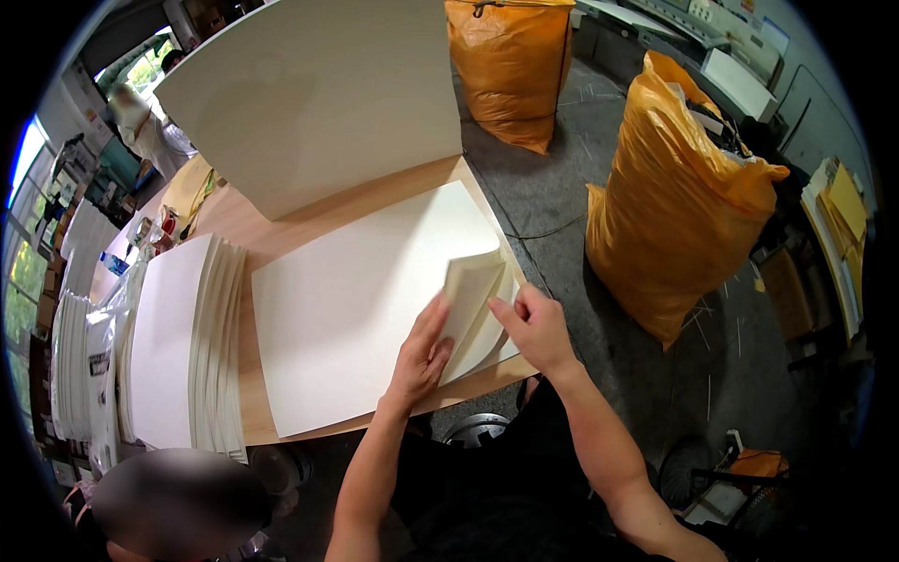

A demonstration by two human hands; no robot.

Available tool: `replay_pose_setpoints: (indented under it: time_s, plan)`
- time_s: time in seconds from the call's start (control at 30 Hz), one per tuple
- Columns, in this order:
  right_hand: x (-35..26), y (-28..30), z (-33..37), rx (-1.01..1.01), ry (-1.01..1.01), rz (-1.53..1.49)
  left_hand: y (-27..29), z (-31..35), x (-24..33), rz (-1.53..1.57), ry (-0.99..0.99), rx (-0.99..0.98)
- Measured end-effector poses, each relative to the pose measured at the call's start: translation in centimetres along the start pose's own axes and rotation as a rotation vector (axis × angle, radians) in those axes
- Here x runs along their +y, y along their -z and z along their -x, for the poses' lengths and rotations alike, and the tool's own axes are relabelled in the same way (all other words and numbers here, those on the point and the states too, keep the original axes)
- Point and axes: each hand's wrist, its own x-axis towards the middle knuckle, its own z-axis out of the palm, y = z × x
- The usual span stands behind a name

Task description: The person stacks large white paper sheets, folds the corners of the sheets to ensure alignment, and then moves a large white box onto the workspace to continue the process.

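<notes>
A large white paper sheet (pixel 346 300) lies on the wooden table in front of me, with more sheets or layers under its right side. Its right part is lifted and curled over into a flap (pixel 473 281) that shows a cream inner side. My left hand (pixel 421 356) rests along the left edge of this flap, fingers stretched out and thumb apart. At the right edge of the paper my right hand (pixel 538 332) is closed, thumb and curled fingers pinching the layers there. What lies beneath its fingertips is partly hidden.
A tall cream board (pixel 328 103) stands upright at the table's (pixel 281 234) far side. Stacked white folded sheets (pixel 173 347) sit at left. Two orange sacks (pixel 510 70), the nearer one (pixel 674 197) full, stand on the floor at right. One person (pixel 140 126) is at far left, another (pixel 178 506) at lower left.
</notes>
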Motion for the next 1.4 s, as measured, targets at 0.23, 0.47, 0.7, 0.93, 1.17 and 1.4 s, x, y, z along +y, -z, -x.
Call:
replay_pose_setpoints:
  time_s: [0.23,0.47,0.7,0.93,1.17,1.4]
  plan:
    - [-0.4,1.0,-0.7,-0.138,-0.353,-0.625,0.4,-0.1,0.6,-0.044,-0.053,-0.164]
    - [-0.2,1.1,-0.5,-0.141,-0.343,-0.636,0.5,0.0,-0.1,-0.058,-0.022,-0.126]
    - [1.3,-0.5,0.0,0.004,-0.112,-0.27,-0.3,0.0,0.1,-0.025,-0.011,-0.016]
    - [-0.1,0.4,-0.7,-0.105,-0.307,-0.675,0.2,-0.1,0.5,-0.083,-0.079,-0.165]
    - [2.1,1.5,0.9,0.145,-0.098,-0.214,0.2,-0.1,0.0,-0.014,0.046,-0.139]
    - [5.1,0.4,4.3,-0.067,0.424,0.433,-0.1,0.0,-0.2,-0.073,0.007,-0.176]
